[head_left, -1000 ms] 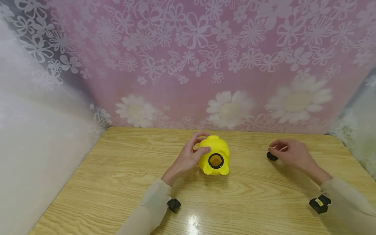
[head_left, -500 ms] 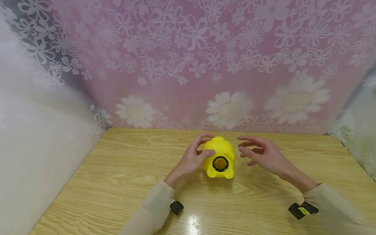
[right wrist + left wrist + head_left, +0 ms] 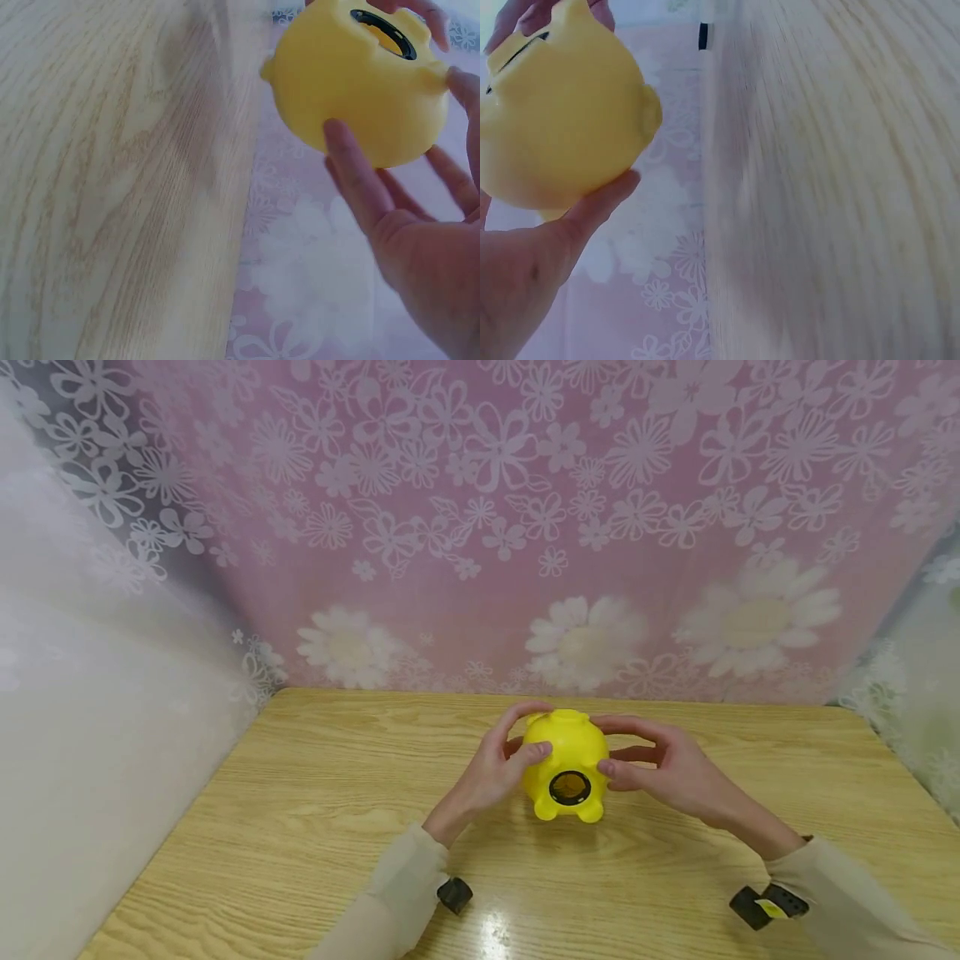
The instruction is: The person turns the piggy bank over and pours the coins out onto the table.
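Note:
A round yellow piggy bank is held above the table between both hands, apart from the wood in the wrist views. Its black-rimmed round opening faces the head camera, and the coin slot shows in the left wrist view. My left hand grips its left side, thumb on the near face. On the other side, my right hand holds the bank with thumb and fingers, as the right wrist view also shows. A small black disc lies on the table; from the head camera it is hidden.
The wood-grain table extends around both hands. Behind it hangs a pink flowered curtain, with a pale sheet along the left. Black wrist devices sit at both sleeves.
My right hand let go of the black disc, moved left and took hold of the piggy bank. The bank shifted slightly right and tipped, its opening now turned lower.

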